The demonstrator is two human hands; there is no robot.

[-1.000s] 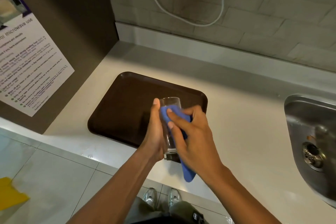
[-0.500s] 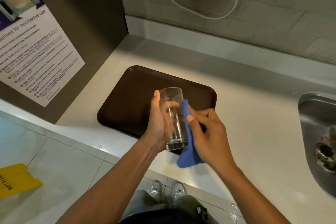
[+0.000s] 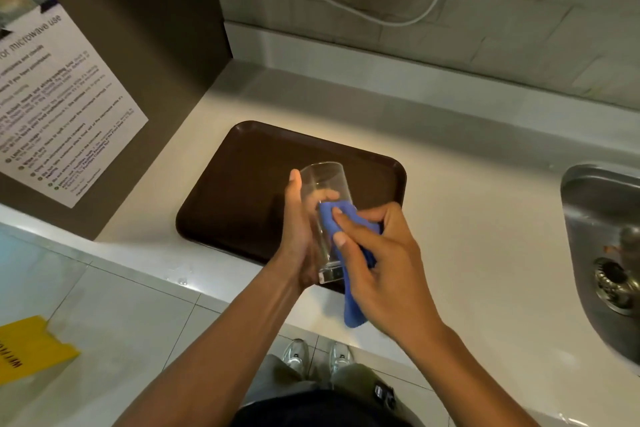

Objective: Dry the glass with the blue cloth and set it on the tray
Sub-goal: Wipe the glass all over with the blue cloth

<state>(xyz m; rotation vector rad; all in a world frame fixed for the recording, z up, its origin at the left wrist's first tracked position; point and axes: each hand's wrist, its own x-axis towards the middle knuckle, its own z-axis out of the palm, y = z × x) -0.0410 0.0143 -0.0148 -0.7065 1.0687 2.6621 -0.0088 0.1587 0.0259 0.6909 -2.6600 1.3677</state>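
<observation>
A clear drinking glass [image 3: 322, 184] is held upright, slightly tilted, above the near edge of a dark brown tray [image 3: 242, 184] on the pale counter. My left hand [image 3: 298, 232] grips the glass from its left side. My right hand [image 3: 377, 263] presses a blue cloth [image 3: 329, 218] against the right side of the glass, with the cloth's tail hanging below the hand. The tray has nothing standing on it.
A steel sink [image 3: 602, 253] with a drain lies at the right. A brown cabinet side with a microwave notice [image 3: 59, 107] stands at the left. A white cable [image 3: 381, 10] hangs on the tiled wall. A yellow sign [image 3: 31, 347] lies on the floor.
My right hand has slid the blue cloth from the far right side back across the glass's side. The glass stays in my left hand above the tray edge.
</observation>
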